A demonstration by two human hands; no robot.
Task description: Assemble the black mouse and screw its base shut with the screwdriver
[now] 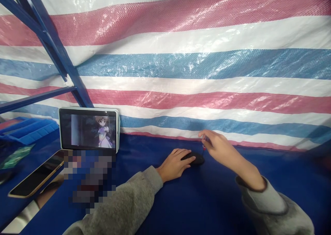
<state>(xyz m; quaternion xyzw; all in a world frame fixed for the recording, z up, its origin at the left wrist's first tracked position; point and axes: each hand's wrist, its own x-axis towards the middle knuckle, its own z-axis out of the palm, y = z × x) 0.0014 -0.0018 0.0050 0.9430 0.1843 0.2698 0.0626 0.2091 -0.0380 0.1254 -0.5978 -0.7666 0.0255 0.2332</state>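
Observation:
My left hand (177, 163) lies over a black, rounded object (198, 159) that looks like a computer mouse, its fingers gripping it against the blue tabletop. Just right of it and slightly higher, my right hand (216, 144) is closed in a pinch. From those fingers a thin screwdriver (204, 147) points down, with a small red part and a narrow shaft. The shaft's lower end is near the right end of the black object; whether it touches cannot be made out. Most of the handle is hidden by my fingers.
A tablet or phone in a pale case (88, 130) stands upright at left, playing a cartoon. Before it lies a dark-screened phone (38, 174). Further left are a blue tray (33, 130) and a green circuit board (18, 156). Striped sheeting (196, 64) hangs behind the table (207, 200).

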